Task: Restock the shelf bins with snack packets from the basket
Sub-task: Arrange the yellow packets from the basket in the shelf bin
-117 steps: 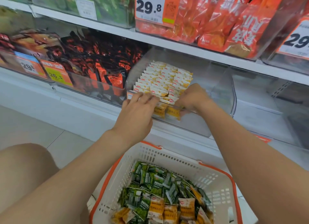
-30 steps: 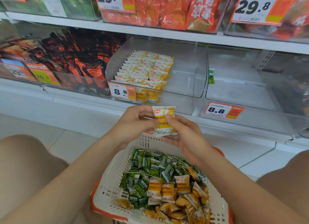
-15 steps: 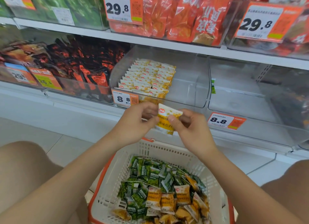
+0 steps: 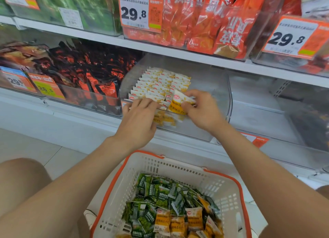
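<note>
A clear shelf bin [image 4: 210,88] holds neat rows of yellow-and-white snack packets [image 4: 158,81]. My right hand [image 4: 201,111] pinches one yellow packet [image 4: 178,104] at the front right of those rows, over the bin's front edge. My left hand [image 4: 140,116] lies with straight fingers on the front row of packets, just left of the held one. Below, a white basket with an orange rim [image 4: 178,166] holds several green packets [image 4: 156,191] and several yellow ones [image 4: 178,221].
Left of that bin is a bin of black-and-red packets [image 4: 92,74]. To its right is a clear bin [image 4: 267,113] with little in view. The upper shelf carries red-orange bags [image 4: 204,24] and green bags [image 4: 85,6] behind price tags. My knees flank the basket.
Both hands rose from above the basket to the bin. The yellow packet, held by both hands before, now sits in my right hand at the rows' front; my left hand touches the rows.
</note>
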Available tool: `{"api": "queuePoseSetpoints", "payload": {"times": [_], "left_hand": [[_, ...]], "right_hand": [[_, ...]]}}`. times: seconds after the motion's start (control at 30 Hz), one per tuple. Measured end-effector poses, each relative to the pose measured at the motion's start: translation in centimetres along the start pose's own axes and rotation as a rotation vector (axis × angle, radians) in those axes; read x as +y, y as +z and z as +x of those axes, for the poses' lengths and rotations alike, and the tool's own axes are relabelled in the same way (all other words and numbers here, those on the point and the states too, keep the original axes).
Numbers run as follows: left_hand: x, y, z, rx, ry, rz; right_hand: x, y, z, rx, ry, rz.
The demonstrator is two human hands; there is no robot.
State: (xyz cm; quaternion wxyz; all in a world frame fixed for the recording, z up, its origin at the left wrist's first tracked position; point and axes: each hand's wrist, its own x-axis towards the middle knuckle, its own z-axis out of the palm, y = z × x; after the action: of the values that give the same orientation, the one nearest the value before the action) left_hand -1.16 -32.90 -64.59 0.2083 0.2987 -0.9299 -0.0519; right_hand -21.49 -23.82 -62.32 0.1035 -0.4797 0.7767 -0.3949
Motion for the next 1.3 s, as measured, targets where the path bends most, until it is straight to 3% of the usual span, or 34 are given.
{"api": "queuePoseSetpoints", "payload": {"times": [0.13,0.27,0.47,0.53,0.67,0.8,0.93,1.07,1.3], "left_hand": [[-0.2,-0.2,0.1,-0.025,0.007,-0.039],[-0.3,-0.3,0.2,-0.041,0.007,-0.056],[-0.1,-0.3,0.5,-0.049,-0.015,-0.096],[-0.2,-0.3,0.5,-0.046,-0.014,-0.113],[-0.4,-0.4,0.6,-0.052,0.024,-0.113],[0.1,-0.7,0.8,-0.068,0.039,0.009],[-0.2,-0.3,0.9,-0.035,0.069,0.079],[-0.6,0.0,0.7,-0.033,0.071,0.168],[-1.0,-0.2,1.2,-0.075,0.109,0.134]], "right_hand": [[-1.3,0.5,2.1,-0.346,0.232,0.024],[-2.1,0.5,3.9,-0.527,0.415,0.082],[-2.0,1.2,4.4,-0.573,0.545,0.186],[-1.8,0.9,4.0,-0.511,0.553,0.18],[-1.6,1.8,3.8,-0.348,0.389,0.128],[-2.5,1.8,4.7,-0.431,0.195,-0.135],[-1.9,2.0,4.8,-0.317,0.123,-0.193],[-0.4,2.3,4.8,-0.148,0.219,-0.041],[-1.0,1.9,4.6,-0.358,0.398,0.205]]}}
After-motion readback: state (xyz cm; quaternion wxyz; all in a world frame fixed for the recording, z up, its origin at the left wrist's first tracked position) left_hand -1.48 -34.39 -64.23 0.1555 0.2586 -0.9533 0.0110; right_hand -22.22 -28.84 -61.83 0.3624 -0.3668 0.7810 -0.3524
